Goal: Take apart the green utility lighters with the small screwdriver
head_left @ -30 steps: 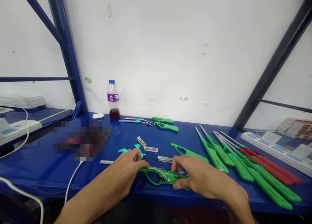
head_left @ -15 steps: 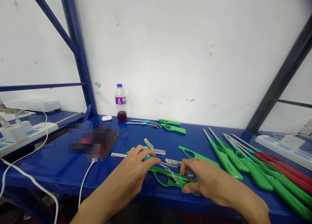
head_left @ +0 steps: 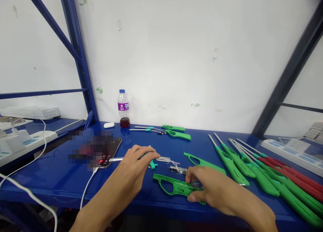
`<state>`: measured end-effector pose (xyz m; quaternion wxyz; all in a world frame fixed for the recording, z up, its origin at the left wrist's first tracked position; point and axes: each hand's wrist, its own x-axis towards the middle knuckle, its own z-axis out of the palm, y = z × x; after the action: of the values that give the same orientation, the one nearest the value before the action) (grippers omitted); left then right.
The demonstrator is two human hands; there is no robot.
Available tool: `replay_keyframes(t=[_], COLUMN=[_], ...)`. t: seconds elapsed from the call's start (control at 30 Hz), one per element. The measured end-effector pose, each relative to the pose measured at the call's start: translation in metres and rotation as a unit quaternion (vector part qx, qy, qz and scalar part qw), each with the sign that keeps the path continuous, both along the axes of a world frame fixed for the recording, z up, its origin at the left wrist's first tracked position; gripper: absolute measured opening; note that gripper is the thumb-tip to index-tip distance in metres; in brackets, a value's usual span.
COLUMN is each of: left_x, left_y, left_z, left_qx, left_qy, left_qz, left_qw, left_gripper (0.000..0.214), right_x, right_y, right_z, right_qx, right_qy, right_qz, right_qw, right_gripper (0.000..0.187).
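My left hand [head_left: 135,164] is closed around the teal base of a metal lighter tube [head_left: 115,159], whose tip points left towards the phone. A small teal piece [head_left: 153,165] and thin white wires [head_left: 173,161] show beyond its fingers. My right hand [head_left: 212,183] pinches the handle end of an open green lighter half-shell [head_left: 174,186] near the table's front edge. A dark translucent part [head_left: 196,184] shows between its fingers, partly hidden. Another green half-shell [head_left: 202,161] lies just behind that hand. Small clear and metal pieces [head_left: 178,169] lie between the hands.
Assembled green lighters [head_left: 230,164] and red ones [head_left: 290,169] lie at right, near a power strip [head_left: 285,153]. At the back stand a bottle [head_left: 123,111] and a white case [head_left: 109,125], beside lighter parts [head_left: 178,134]. A phone [head_left: 114,149] with a white cable lies left.
My left hand has drawn the tube, teal piece and wires up and left, out of the green half-shell. My right hand stays on the shell.
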<state>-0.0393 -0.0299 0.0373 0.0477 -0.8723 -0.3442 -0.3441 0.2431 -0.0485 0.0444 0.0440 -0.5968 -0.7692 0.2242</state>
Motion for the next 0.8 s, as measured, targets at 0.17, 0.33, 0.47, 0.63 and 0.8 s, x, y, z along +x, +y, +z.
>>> replay_keyframes(t=[0.17, 0.33, 0.47, 0.63, 0.8], left_x=[0.007, 0.008, 0.006, -0.002, -0.009], left_y=[0.048, 0.137, 0.195, 0.226, 0.233], left_z=[0.022, 0.026, 0.002, -0.031, -0.042], left_qx=[-0.034, -0.050, -0.101, -0.154, -0.149], left_qy=[-0.008, 0.008, 0.048, 0.103, 0.136], left_qz=[0.039, 0.069, 0.080, 0.085, 0.108], left_qw=[0.999, 0.996, 0.991, 0.979, 0.974], left_gripper=[0.033, 0.021, 0.033, 0.034, 0.035], right_x=[-0.001, -0.003, -0.005, -0.009, -0.011], right_y=[-0.002, -0.005, -0.008, -0.012, -0.017], right_z=[0.002, 0.010, 0.014, 0.019, 0.024], right_qx=[0.010, 0.006, -0.002, -0.001, -0.003], right_qy=[0.015, 0.006, -0.011, -0.020, -0.021], right_qz=[0.010, -0.003, -0.005, -0.004, -0.008], right_qw=[1.000, 1.000, 1.000, 1.000, 1.000], right_gripper=[0.024, 0.026, 0.028, 0.026, 0.029])
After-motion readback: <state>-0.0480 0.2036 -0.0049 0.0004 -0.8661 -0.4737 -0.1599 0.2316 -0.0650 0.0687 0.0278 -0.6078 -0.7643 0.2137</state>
